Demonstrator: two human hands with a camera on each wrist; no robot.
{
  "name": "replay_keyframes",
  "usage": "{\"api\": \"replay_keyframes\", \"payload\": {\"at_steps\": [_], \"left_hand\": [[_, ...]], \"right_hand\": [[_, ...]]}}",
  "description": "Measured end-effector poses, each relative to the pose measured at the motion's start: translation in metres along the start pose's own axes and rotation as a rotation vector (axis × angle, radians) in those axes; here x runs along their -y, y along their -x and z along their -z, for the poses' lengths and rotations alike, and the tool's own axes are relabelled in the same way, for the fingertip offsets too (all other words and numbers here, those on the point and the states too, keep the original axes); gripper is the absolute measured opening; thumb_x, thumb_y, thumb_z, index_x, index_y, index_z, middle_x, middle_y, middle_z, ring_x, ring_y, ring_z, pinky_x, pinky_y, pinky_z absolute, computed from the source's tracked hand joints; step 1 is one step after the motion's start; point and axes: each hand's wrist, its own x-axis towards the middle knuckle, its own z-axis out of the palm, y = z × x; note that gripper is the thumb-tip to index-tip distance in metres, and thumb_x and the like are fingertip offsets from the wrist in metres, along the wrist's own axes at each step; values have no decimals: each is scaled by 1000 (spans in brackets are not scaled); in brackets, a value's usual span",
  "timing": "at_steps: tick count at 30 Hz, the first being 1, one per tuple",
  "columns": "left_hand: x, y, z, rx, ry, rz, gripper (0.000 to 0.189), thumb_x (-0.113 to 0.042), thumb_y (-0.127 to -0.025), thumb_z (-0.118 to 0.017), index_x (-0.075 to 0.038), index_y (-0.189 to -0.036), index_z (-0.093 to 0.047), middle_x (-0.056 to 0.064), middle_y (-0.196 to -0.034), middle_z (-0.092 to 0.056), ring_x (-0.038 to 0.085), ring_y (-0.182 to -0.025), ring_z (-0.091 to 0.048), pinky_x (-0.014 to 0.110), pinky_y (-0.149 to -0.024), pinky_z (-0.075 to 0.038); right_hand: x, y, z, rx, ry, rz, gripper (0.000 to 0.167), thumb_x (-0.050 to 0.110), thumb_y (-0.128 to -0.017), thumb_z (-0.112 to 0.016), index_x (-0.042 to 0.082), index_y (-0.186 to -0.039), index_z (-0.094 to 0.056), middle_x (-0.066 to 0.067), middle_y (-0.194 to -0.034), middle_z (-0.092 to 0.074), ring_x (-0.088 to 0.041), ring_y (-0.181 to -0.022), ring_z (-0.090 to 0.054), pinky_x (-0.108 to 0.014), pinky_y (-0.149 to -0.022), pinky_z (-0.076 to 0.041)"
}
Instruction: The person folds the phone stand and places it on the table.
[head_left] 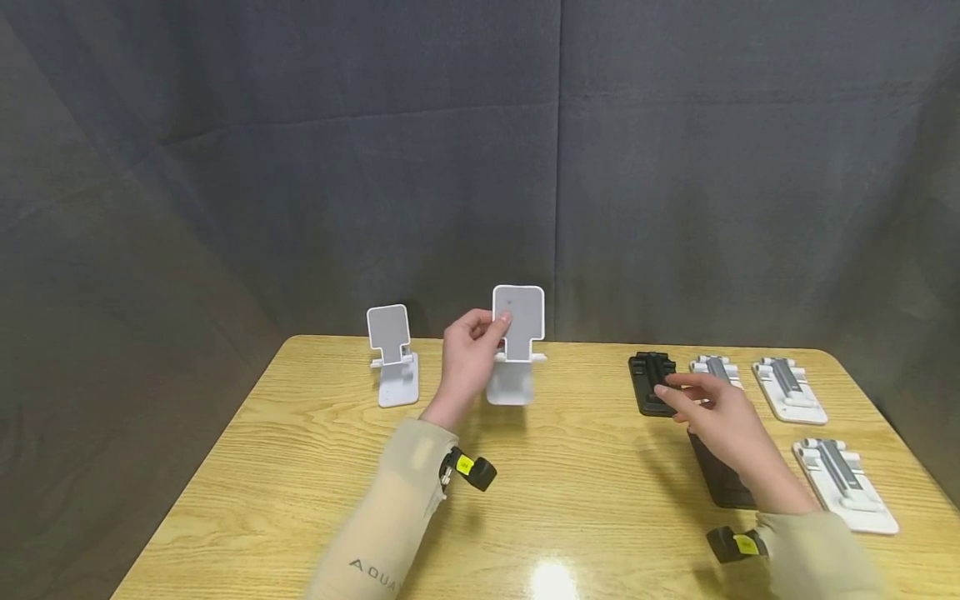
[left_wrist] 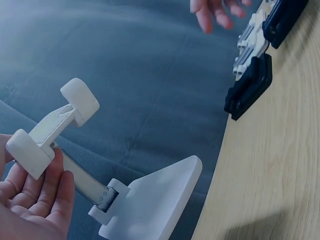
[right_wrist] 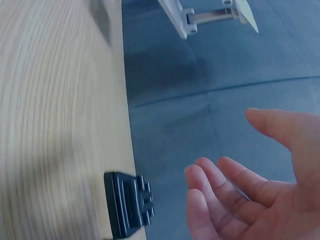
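An unfolded white phone stand [head_left: 524, 321] with a grey pad is held up over the table by my left hand [head_left: 467, 354], thumb on the pad's front and fingers behind. In the left wrist view, the stand's base [left_wrist: 150, 200] tilts beyond its metal arm. My right hand [head_left: 723, 421] hovers with parted, loosely bent fingers and nothing between them. Below and beside it lie a folded black phone stand [head_left: 642, 387] and a second black one [head_left: 720, 479], partly hidden by the hand. Another unfolded white phone stand [head_left: 389, 332] stands upright at the left.
Folded white phone stands lie at the right: one [head_left: 705, 364] behind the right hand, one [head_left: 792, 393] at the back and one [head_left: 847, 487] nearer. The wooden table [head_left: 285, 467] ends at a dark grey curtain [head_left: 337, 183].
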Motion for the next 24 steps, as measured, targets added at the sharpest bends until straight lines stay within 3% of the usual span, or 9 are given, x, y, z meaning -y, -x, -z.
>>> {"api": "replay_keyframes", "payload": {"at_steps": [11, 20, 24], "left_hand": [[-2, 9, -13, 23, 69, -24, 21, -19, -99, -69, 2, -95, -67, 8, -85, -71, 18, -78, -67, 32, -76, -55], [-6, 17, -24, 39, 98, -12, 20, -18, -98, -70, 2, -96, -69, 8, -84, -71, 17, -76, -66, 31, -74, -53], [-8, 20, -28, 37, 125, -15, 21, -17, -98, -70, 3, -94, -68, 8, -83, -70, 16, -74, -65, 30, -72, -54]], "right_hand": [[20, -4, -25, 163, -264, 29, 57, 39, -104, -59, -3, -142, -51, -20, -123, -65, -31, -103, -68, -42, -87, -56], [32, -10, -49, 237, -368, -13, 58, 37, -102, -63, -3, -142, -50, -20, -121, -65, -30, -105, -67, -44, -92, -54], [35, -13, -60, 288, -467, -46, 61, 35, -103, -63, -7, -142, -46, -22, -120, -65, -31, -105, -68, -42, -93, -54]]}}
